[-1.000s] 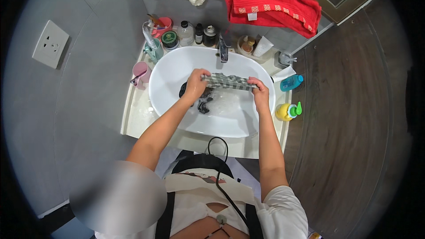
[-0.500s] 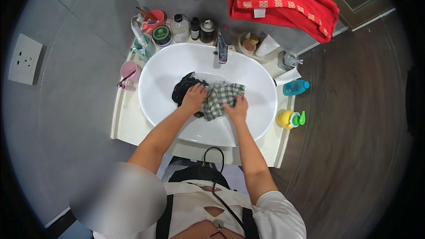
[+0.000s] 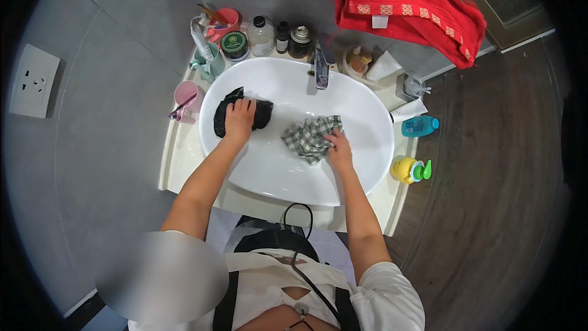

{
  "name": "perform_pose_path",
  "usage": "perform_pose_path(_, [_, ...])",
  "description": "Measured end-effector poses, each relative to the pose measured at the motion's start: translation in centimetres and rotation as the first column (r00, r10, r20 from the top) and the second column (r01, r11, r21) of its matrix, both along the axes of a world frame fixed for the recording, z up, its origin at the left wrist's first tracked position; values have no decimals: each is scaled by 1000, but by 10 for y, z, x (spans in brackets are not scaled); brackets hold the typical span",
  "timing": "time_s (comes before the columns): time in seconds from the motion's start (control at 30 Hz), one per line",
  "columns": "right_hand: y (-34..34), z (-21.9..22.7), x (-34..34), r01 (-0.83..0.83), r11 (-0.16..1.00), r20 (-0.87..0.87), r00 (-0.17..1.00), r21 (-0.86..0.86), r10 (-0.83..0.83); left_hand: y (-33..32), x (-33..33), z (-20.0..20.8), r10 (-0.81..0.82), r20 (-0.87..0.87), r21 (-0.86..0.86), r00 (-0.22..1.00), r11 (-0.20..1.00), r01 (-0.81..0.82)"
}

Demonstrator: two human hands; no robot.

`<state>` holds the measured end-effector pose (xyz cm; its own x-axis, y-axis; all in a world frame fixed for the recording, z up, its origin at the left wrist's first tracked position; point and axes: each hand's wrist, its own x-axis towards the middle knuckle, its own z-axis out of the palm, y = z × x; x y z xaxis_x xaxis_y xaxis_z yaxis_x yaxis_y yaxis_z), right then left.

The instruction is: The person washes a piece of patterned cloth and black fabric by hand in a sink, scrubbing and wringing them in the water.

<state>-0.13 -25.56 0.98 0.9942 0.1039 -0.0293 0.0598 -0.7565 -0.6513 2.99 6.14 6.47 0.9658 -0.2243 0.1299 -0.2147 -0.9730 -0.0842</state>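
Wall socket (image 3: 35,81) well to the left of the washbasin (image 3: 367,116). Pink cup (image 3: 187,95) with a toothbrush across it: on the worktop (image 3: 184,162), just beside the basin's left rim. Green-lidded jar (image 3: 234,45) behind the basin's back left rim.

Left hand (image 3: 239,121): over the black cloth (image 3: 263,114), which lies bunched in the left part of the basin. Fingers lightly bent on top of it, touching; cannot tell whether the grip closes on any fabric.

Faucet (image 3: 321,70) at the basin's back edge, spout over the bowl. Checked cloth (image 3: 305,138), green-grey and white, crumpled in the basin right of centre, apart from the black cloth.

Right hand (image 3: 340,150): at the checked cloth's right edge, fingers partly bent and touching it; pinch or light contact, cannot tell.

Blue bottle (image 3: 419,126) and yellow pump bottle (image 3: 409,170): right of the basin.
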Motion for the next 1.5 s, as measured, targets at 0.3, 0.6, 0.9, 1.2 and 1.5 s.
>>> perform_pose_path(0.3, [58,12,-22,-283,923,36,952,-259,302,-55,-44,-57,-211,-402,-838,891,478,-265])
perform_pose_path(0.6, [73,6,-28,-265,929,-76,964,-256,254,-54,-46,-98,-246,-746,-590,619,-187,-786])
perform_pose_path(0.9, [100,69,-21,-46,991,-174,985,-128,23,-72,-47,-23,-439,-827,-84,352,-521,-849])
perform_pose_path(1.2, [143,184,-59,-209,964,162,970,166,182,-86,-31,39,-525,-432,-232,733,-721,-653])
perform_pose_path(1.5, [110,140,-11,296,930,220,914,216,-342,-108,-9,71,-378,-614,-217,693,-763,-609])
